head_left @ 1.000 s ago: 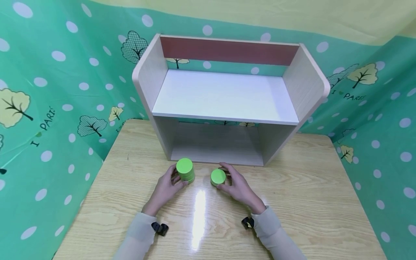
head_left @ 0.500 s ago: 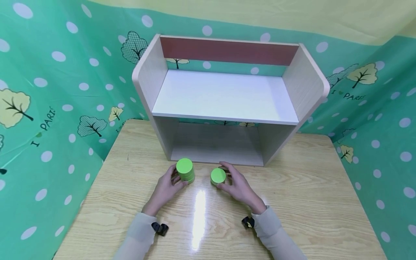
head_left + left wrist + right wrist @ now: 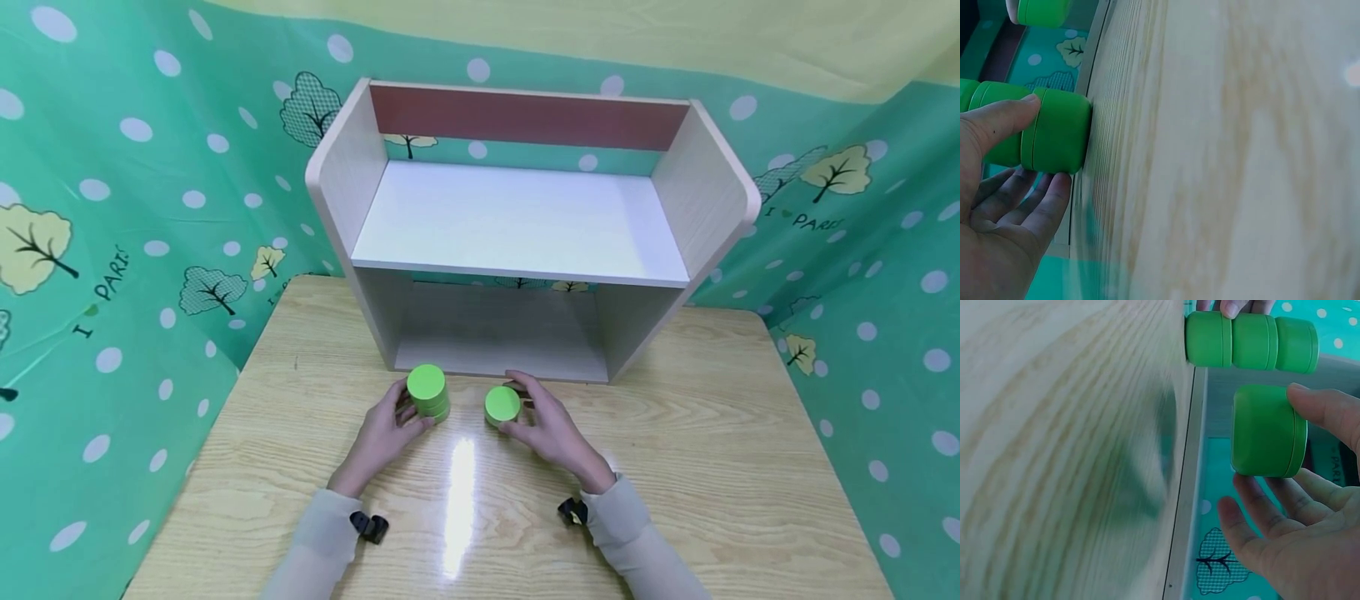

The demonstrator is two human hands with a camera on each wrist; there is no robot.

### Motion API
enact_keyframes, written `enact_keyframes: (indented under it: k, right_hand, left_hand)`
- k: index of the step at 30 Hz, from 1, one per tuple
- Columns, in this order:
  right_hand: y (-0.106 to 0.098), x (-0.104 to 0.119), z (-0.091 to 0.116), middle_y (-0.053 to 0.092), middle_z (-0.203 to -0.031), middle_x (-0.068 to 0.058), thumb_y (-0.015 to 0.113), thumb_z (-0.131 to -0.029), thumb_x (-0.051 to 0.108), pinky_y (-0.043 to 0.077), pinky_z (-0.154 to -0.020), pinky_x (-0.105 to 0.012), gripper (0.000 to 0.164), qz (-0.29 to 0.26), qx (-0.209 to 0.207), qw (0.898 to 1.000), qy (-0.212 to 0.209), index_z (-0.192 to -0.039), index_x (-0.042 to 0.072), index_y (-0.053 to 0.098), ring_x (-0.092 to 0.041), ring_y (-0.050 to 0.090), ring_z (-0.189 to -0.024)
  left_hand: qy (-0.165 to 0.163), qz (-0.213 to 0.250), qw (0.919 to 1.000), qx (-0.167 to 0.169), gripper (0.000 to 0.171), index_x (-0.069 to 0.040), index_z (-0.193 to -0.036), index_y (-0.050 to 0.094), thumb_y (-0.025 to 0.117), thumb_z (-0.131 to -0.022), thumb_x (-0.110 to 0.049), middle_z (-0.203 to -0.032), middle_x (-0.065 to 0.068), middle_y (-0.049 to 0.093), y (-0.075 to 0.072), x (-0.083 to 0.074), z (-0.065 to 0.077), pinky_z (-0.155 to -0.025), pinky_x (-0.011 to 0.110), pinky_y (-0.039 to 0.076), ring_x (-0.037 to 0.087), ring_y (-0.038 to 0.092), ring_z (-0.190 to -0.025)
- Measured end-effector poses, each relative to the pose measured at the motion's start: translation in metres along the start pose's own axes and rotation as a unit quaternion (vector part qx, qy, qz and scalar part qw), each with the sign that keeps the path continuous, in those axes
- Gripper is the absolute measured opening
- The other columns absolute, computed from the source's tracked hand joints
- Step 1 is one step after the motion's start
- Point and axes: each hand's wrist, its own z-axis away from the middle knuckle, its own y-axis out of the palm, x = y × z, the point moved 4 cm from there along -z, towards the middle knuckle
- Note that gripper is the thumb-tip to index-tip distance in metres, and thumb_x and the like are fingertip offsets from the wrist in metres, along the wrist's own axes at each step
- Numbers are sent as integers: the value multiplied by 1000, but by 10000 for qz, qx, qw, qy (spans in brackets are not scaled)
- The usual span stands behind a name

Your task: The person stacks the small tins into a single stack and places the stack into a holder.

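On the table (image 3: 645, 467), a stack of three round green lidded tins (image 3: 427, 392) stands upright in front of the shelf. My left hand (image 3: 380, 433) grips it low down; the left wrist view shows the thumb at the bottom tin's lid (image 3: 1030, 131) and fingertips on the opposite side. To the right, my right hand (image 3: 551, 427) holds a single green lidded tin (image 3: 502, 405) between thumb and fingers. A gap shows between this tin (image 3: 1263, 431) and the tabletop in the right wrist view, so it is off the table, upright and apart from the stack.
Behind both hands stands a two-tier shelf unit (image 3: 525, 221) with pale side panels and a reddish back rail. Its lower tier (image 3: 502, 333) opens towards me. A green patterned cloth (image 3: 135, 250) hangs around the table's back and sides.
My right hand and its tin have shifted very slightly away from me and to the left. The left hand and the stack have stayed in place.
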Motion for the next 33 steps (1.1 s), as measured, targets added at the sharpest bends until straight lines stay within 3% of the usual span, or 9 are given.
enact_keyframes:
  k: [12, 20, 29, 33]
  right_hand:
    - [-3, 9, -1, 55, -137, -10, 80, -86, 6, 47, -107, -52, 79, 43, -28, 9999, -111, -152, 13, 37, -27, 52, -126]
    - [-5, 16, -1, 56, -137, -6, 80, -86, 7, 46, -107, -53, 78, 60, -105, 9998, -179, -151, 15, 38, -25, 52, -126]
    - [-7, 23, -1, 51, -144, -15, 80, -86, 8, 46, -107, -55, 78, 94, -175, 9995, -252, -152, 14, 38, -26, 51, -128]
    - [-8, 27, -1, 51, -144, -12, 80, -86, 9, 47, -106, -54, 78, 124, -218, 9993, -289, -151, 14, 39, -25, 51, -128]
  left_hand:
    - [-24, -53, 10000, -11, 76, -2, -149, 38, 80, -86, -8, -145, 21, 48, 0, -4, 0, -105, 27, 46, 33, 49, -132]
    - [11, -73, 10000, -33, 76, -3, -149, 38, 80, -86, -11, -143, 20, 49, 0, 1, -1, -103, 26, 47, 32, 51, -130]
    - [-57, -51, 10000, 38, 75, -5, -150, 37, 79, -87, -11, -144, 19, 49, 0, 2, 0, -103, 26, 48, 31, 51, -131]
    - [10, -34, 10000, 31, 75, -5, -150, 38, 79, -87, -10, -143, 20, 49, 0, 2, 0, -104, 28, 48, 32, 51, -130]
